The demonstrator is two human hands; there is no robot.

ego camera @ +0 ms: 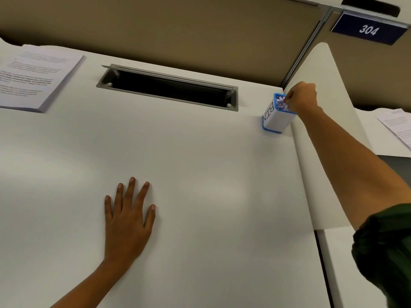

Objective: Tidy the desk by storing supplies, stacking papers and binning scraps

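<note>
Fingers of the right hand (pixel 303 98) bunch on crumpled paper scraps (pixel 281 103) filling the corner bin (pixel 275 121); grip unclear. Left hand (pixel 128 221) lies spread flat. Scraps seem light, springy: pinch any fold.

Blurred, unreadable print on the paper stack (pixel 37 78), cropped left.

White desk top (pixel 200 152) bearing printed paper stack (pixel 33 78) far left, blue-rimmed white bin (pixel 277 121) far right, left hand (pixel 129 221) lying flat.
</note>
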